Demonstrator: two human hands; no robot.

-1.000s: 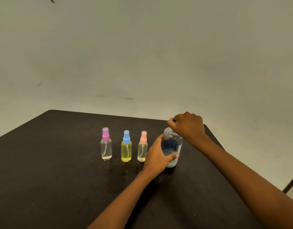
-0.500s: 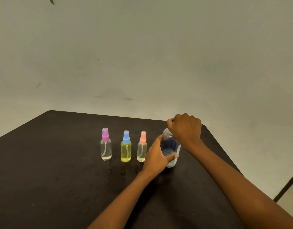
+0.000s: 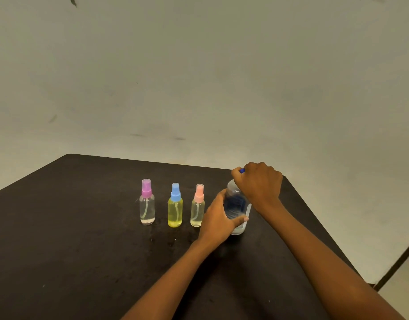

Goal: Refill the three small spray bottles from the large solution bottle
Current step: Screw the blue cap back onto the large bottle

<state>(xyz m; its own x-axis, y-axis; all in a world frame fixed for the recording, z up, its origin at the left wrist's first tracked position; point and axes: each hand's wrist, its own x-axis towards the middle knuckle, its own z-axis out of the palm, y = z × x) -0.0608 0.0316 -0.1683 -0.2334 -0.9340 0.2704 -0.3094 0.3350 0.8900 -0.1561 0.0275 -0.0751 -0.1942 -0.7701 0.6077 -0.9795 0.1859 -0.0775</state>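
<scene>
Three small spray bottles stand in a row on the dark table (image 3: 72, 239): a purple-capped clear one (image 3: 147, 204), a blue-capped yellow one (image 3: 175, 206) and a pink-capped pale one (image 3: 197, 207). To their right stands the large clear solution bottle (image 3: 236, 205) with a blue label. My left hand (image 3: 218, 219) grips its body from the left side. My right hand (image 3: 259, 184) is curled over its top, gripping the blue cap (image 3: 241, 171), of which only a sliver shows.
The table's far edge runs just behind the bottles and its right edge falls away close to the large bottle. A plain pale wall stands behind. A dark bar (image 3: 397, 262) slants at the lower right.
My right hand has shifted slightly on the cap, turned a little at the wrist. The left hand and the bottles stay where they were.
</scene>
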